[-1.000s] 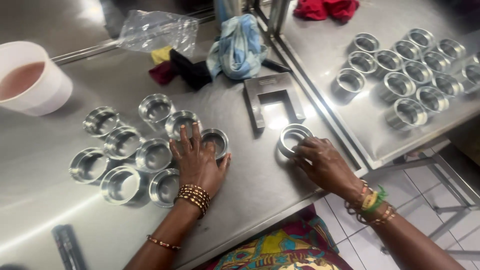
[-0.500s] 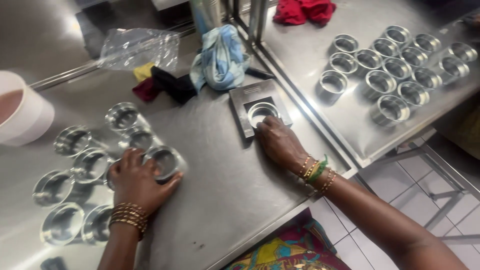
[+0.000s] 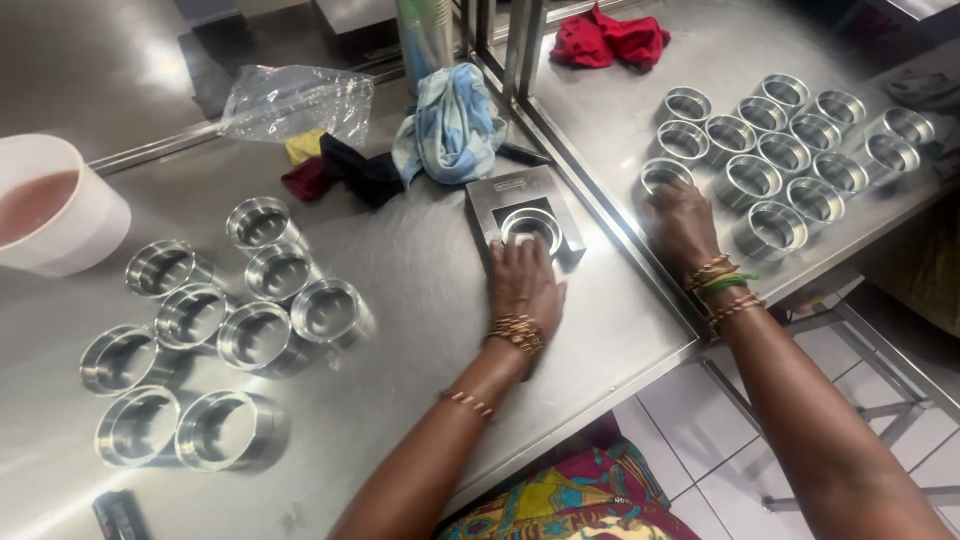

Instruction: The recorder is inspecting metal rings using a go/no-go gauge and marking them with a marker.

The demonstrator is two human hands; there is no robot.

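The left hand (image 3: 525, 285) lies flat, palm down on the steel desk (image 3: 420, 300), fingers stretched forward so the tips press on a metal ring (image 3: 531, 226) seated in the notch of a small square block fixture (image 3: 520, 210); it grips nothing, only holds the ring down. The right hand (image 3: 678, 215) reaches across to the neighbouring desk (image 3: 620, 120), its fingers curled over the nearest ring (image 3: 663, 175) of a tidy cluster (image 3: 790, 150) there, though whether it has actually closed on that ring I cannot tell, since the knuckles cover the contact. These rings look like machined, thin-walled metal: stiff, probably light for their bulk, smooth and likely slippery under bare fingers (the polished desk would let them slide too), so pinching across the rim, thumb inside and fingers outside, seems the surest hold. Further left stands a looser group of rings (image 3: 250, 330), well apart from the fixture. Behind it lie a blue patterned cloth (image 3: 450, 125), dark and yellow rags (image 3: 335, 170), a crumpled clear plastic bag (image 3: 295, 100), and a red cloth (image 3: 610, 40) on the far desk. A white tub (image 3: 85, 235) of pinkish liquid is cut off at the left edge, and a dark object (image 3: 118, 515) at the bottom edge is too cropped to identify.
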